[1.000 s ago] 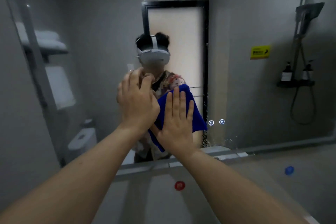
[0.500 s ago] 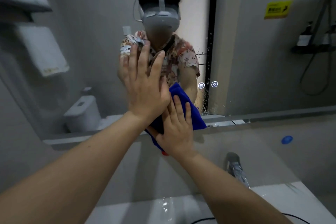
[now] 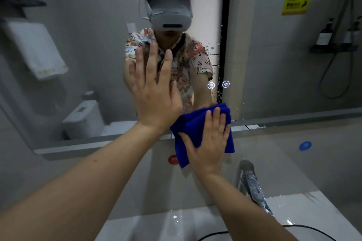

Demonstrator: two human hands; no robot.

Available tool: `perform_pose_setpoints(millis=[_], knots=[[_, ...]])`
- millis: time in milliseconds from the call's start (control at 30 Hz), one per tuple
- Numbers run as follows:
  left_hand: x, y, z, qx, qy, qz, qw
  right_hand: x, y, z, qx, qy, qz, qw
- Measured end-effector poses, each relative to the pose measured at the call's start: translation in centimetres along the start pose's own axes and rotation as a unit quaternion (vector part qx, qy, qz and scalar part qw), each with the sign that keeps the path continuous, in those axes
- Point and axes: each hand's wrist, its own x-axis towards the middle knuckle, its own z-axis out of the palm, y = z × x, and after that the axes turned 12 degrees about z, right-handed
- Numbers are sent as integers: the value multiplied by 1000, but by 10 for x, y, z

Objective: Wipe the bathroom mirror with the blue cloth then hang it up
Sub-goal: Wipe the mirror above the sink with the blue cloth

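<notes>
We press the blue cloth flat under our right hand, fingers straight, at the mirror bottom edge (half over the ledge below), likely finishing the lowest strip. Our left hand lies open-palmed against the glass, holding nothing, probably for balance.

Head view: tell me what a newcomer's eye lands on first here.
First the blue cloth, the one vivid colour, pressed flat by the right hand across the lower edge of the mirror. Next the left hand, fingers spread flat on the glass just up and left of it. Then the yellow sign reflected at upper right, and the wet faucet below the cloth.
</notes>
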Motion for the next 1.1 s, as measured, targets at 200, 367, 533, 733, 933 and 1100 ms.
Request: perform_pose_setpoints(millis=[200, 367, 533, 733, 933, 1100], knots=[[-3, 9, 10, -8, 2, -26, 1000, 19, 13, -5, 61, 34, 44, 997], [-6, 13, 17, 0, 2, -29, 1000, 30, 15, -2, 56, 60, 49, 995], [-5, 15, 22, -4, 17, -38, 999, 47, 12, -5, 66, 72, 57, 994], [-3, 17, 24, -18, 25, -42, 999, 78, -5, -16, 71, 86, 51, 993], [0, 16, 17, -57, 45, -41, 997, 110, -33, -26, 86, 84, 50, 991], [5, 10, 14, -71, 46, -26, 996, 127, -48, -33, 85, 77, 51, 992]])
